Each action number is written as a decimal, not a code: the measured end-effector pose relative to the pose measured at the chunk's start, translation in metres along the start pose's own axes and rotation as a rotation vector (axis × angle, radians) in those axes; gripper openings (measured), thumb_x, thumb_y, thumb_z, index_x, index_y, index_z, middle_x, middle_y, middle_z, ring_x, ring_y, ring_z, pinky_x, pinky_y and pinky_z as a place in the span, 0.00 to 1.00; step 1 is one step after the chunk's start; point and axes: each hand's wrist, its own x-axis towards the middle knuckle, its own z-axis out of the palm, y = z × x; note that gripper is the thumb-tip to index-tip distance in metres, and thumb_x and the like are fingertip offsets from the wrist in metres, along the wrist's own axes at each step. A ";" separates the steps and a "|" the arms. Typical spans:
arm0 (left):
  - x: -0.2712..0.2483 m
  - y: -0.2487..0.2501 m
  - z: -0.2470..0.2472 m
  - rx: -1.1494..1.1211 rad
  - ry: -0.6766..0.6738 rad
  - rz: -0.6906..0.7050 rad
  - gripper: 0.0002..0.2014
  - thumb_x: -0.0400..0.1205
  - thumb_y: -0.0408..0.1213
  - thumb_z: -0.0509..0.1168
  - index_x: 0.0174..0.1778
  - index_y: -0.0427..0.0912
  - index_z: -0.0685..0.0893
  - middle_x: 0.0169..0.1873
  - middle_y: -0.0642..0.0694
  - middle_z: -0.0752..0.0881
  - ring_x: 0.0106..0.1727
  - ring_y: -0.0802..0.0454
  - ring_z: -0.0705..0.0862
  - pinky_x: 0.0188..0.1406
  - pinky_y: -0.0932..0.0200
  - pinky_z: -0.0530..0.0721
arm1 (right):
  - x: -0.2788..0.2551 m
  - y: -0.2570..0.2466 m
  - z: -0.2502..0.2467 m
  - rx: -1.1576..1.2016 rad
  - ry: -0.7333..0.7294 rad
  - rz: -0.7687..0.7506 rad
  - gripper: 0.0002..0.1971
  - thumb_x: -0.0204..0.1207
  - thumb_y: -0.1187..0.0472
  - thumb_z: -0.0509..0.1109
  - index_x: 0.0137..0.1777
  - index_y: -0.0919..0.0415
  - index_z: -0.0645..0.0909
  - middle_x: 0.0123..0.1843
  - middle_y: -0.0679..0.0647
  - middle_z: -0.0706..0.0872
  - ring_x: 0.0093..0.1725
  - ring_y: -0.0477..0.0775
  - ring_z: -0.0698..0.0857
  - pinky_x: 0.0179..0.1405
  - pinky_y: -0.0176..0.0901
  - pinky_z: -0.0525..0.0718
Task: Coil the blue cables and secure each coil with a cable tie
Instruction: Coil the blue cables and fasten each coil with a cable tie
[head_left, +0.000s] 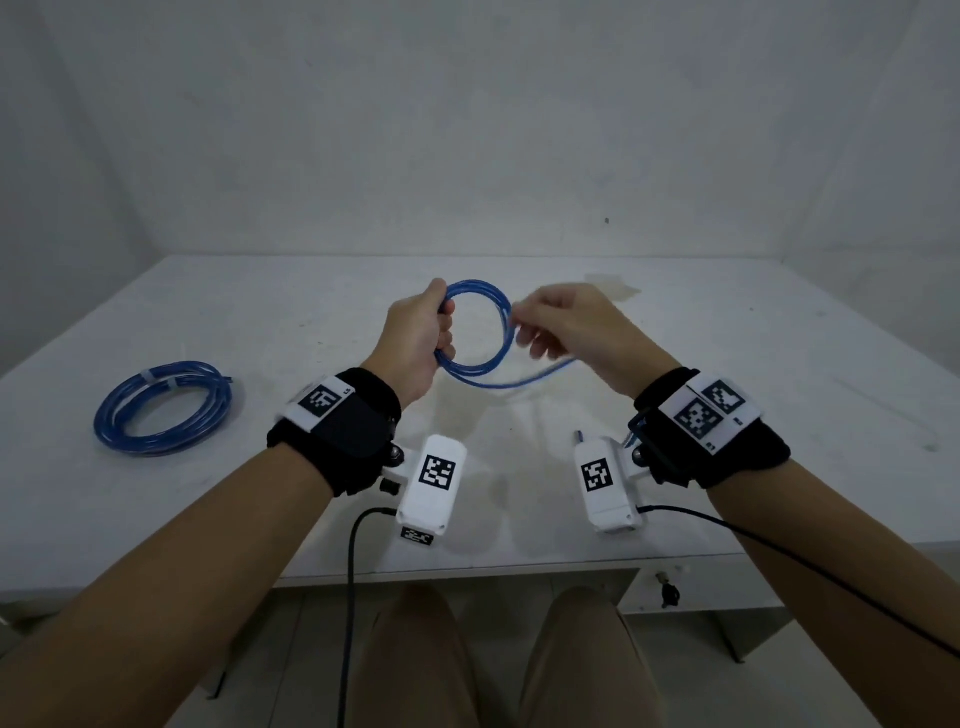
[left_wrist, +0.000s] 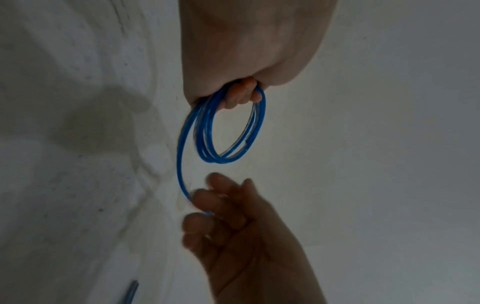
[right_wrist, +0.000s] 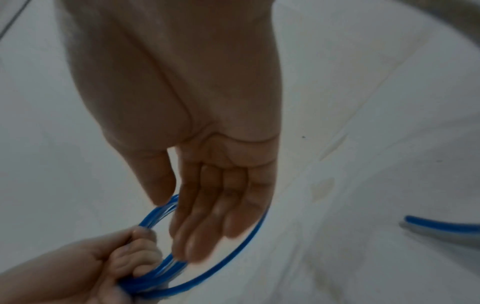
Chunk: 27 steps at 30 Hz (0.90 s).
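Note:
A blue cable coil (head_left: 503, 332) of several loops hangs above the white table (head_left: 727, 338). My left hand (head_left: 421, 338) grips its left side in a fist, which the left wrist view shows with the coil (left_wrist: 205, 144) below the left hand (left_wrist: 246, 51). My right hand (head_left: 566, 327) is at the coil's right side, blurred. Its fingers (right_wrist: 207, 216) are nearly straight, and a loose strand (right_wrist: 233, 257) runs behind them from the left hand (right_wrist: 103, 267). The cable's tail (right_wrist: 441, 226) trails toward my right wrist.
A second blue coil (head_left: 161, 410), bound with a white tie (head_left: 150, 379), lies on the table at the left. The table's front edge runs just below my wrists, and a drawer lock with a key (head_left: 667, 592) sits under it at the right.

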 end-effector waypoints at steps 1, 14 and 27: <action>-0.001 0.001 0.001 0.099 -0.054 0.027 0.17 0.87 0.43 0.58 0.32 0.42 0.74 0.18 0.54 0.65 0.21 0.56 0.61 0.28 0.60 0.64 | 0.002 -0.004 -0.001 -0.029 0.084 -0.043 0.08 0.81 0.56 0.67 0.46 0.59 0.83 0.39 0.50 0.86 0.32 0.45 0.80 0.35 0.38 0.75; -0.004 0.014 0.012 0.463 -0.269 0.147 0.17 0.87 0.47 0.58 0.45 0.37 0.83 0.26 0.51 0.69 0.27 0.54 0.65 0.33 0.59 0.68 | 0.003 -0.002 -0.002 0.104 -0.076 0.173 0.19 0.84 0.43 0.58 0.38 0.56 0.74 0.30 0.49 0.72 0.22 0.45 0.64 0.25 0.37 0.63; -0.006 -0.004 0.019 -0.025 -0.177 0.074 0.19 0.87 0.50 0.58 0.33 0.45 0.70 0.19 0.54 0.64 0.23 0.54 0.64 0.36 0.57 0.70 | -0.001 0.011 0.004 0.514 0.062 0.248 0.19 0.87 0.50 0.54 0.41 0.60 0.78 0.33 0.55 0.81 0.23 0.49 0.65 0.24 0.40 0.73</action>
